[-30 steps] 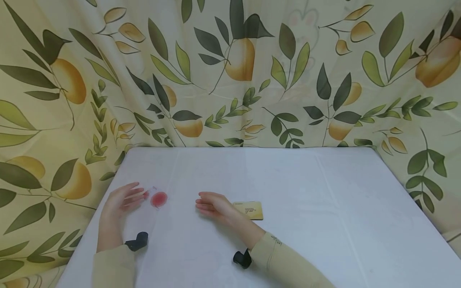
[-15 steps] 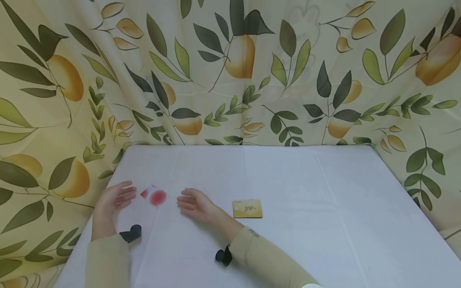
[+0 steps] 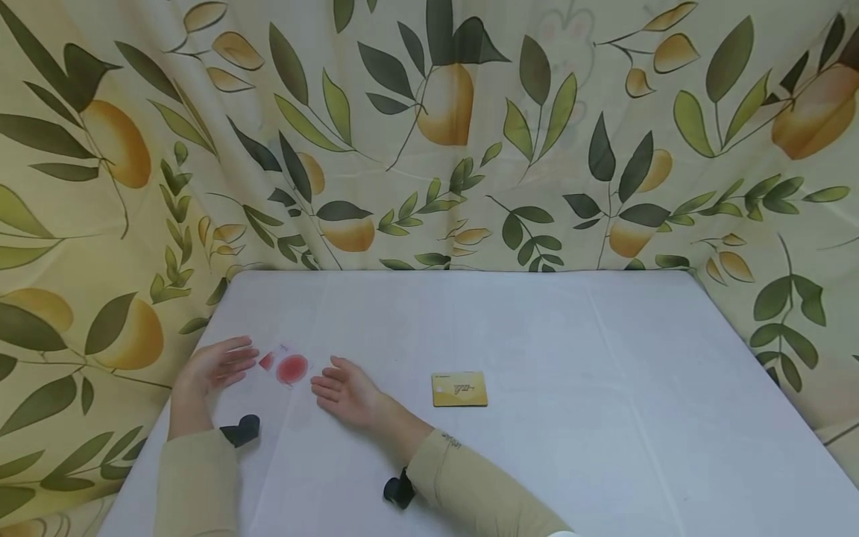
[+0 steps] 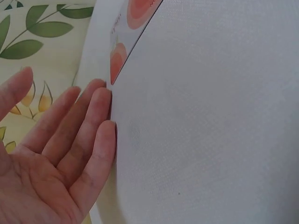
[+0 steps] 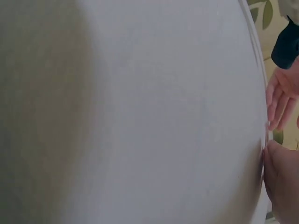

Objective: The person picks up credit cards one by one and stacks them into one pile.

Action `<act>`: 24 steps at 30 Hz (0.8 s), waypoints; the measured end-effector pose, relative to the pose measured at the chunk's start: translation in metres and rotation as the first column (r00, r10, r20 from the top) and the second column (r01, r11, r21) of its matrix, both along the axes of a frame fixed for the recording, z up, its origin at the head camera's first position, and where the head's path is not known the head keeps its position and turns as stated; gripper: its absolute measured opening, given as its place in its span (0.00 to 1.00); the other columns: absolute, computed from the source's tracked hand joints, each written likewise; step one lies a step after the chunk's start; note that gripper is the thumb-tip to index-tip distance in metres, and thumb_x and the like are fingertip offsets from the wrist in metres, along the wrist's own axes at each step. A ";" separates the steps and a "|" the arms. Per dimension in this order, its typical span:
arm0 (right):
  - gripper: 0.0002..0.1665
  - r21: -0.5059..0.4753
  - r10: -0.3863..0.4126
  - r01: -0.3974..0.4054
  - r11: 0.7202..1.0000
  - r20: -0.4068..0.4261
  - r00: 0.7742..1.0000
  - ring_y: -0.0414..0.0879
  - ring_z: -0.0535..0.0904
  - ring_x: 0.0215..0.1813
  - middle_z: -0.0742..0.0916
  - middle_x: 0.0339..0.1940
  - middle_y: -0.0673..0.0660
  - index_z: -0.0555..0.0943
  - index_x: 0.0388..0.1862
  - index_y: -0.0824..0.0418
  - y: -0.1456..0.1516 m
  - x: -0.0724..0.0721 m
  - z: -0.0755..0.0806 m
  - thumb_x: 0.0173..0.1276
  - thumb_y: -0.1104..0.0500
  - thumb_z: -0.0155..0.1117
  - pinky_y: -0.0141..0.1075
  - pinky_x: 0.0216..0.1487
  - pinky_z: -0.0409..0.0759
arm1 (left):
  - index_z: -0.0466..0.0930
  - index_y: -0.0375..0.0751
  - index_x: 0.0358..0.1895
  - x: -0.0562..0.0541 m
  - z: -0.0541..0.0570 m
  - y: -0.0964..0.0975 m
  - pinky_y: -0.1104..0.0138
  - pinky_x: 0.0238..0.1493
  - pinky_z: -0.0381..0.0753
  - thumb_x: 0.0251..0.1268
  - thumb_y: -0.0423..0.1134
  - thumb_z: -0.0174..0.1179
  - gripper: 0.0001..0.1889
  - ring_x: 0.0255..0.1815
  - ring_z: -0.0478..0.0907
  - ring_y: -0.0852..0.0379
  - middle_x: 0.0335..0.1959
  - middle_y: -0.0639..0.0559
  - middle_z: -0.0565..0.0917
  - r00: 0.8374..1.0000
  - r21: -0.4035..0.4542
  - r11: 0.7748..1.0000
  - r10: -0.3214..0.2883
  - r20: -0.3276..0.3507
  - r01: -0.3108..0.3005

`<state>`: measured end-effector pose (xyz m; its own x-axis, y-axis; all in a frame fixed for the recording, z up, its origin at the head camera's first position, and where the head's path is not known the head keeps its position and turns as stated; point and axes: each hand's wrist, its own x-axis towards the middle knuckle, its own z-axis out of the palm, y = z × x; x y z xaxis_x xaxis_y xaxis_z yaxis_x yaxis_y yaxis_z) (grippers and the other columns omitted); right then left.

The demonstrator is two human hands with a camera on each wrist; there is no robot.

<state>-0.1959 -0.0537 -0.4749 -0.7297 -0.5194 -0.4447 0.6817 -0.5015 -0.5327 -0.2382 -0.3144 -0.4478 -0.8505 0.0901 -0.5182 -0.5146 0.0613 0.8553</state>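
A pale card with red round shapes (image 3: 291, 369) lies flat on the white table at the left, between the two hands. Its printed corner also shows in the left wrist view, just beyond the left fingertips. My left hand (image 3: 218, 364) rests on its edge left of this card, fingers extended and palm facing inward, holding nothing. On the card's other side is my right hand (image 3: 349, 391), fingers stretched toward the card and a small gap short of it. In the right wrist view both the right hand (image 5: 284, 175) and the left hand (image 5: 286, 95) appear at the right edge.
A gold card (image 3: 459, 389) lies near the middle of the white tabletop (image 3: 604, 447). Black wrist cameras sit by each sleeve, the left one (image 3: 243, 430) and the right one (image 3: 400, 489). A fruit-and-leaf patterned curtain (image 3: 416, 149) hangs behind and along the left side.
My right hand has moved left, away from the gold card and closer to the red-patterned card. My left hand has shifted slightly left, its fingertips off the red corner they overlapped.
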 end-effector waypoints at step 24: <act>0.42 -0.094 0.067 -0.070 0.993 -0.037 0.997 0.59 0.49 0.72 0.57 0.70 0.70 0.45 0.69 0.74 -0.006 -0.002 -0.007 0.73 0.42 0.33 0.47 0.72 0.45 | 0.62 0.32 0.63 0.000 -0.002 0.004 0.67 0.48 0.79 0.68 0.48 0.50 0.28 0.42 0.80 0.62 0.40 0.57 0.83 0.995 -0.042 0.994 -0.101 0.023 0.102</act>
<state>-0.1974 -0.0600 -0.4822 -0.7046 -0.6075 -0.3666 0.6986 -0.5034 -0.5085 -0.2385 -0.3106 -0.4499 -0.8269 0.1531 -0.5411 -0.5216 0.1507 0.8398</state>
